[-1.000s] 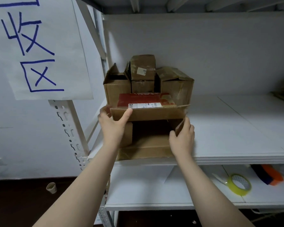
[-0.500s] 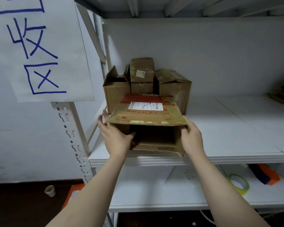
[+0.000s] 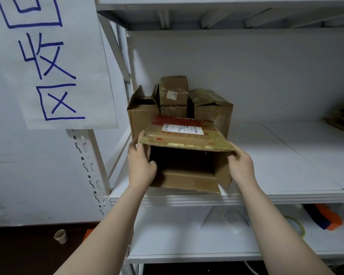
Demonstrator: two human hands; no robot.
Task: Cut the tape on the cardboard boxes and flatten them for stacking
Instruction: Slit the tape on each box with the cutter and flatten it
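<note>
Left hand (image 3: 141,165) and right hand (image 3: 241,166) each grip a side wall of the open cardboard box (image 3: 187,155); box sits between them at shelf (image 3: 286,197) front edge, mouth facing person, long axis left-right, both hands equally near

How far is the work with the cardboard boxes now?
Done: the front box is open at its near end. In hand: the left hand and right hand grip its sides on the shelf; it is not flat yet. Left: the boxes behind it stand unflattened.
</note>
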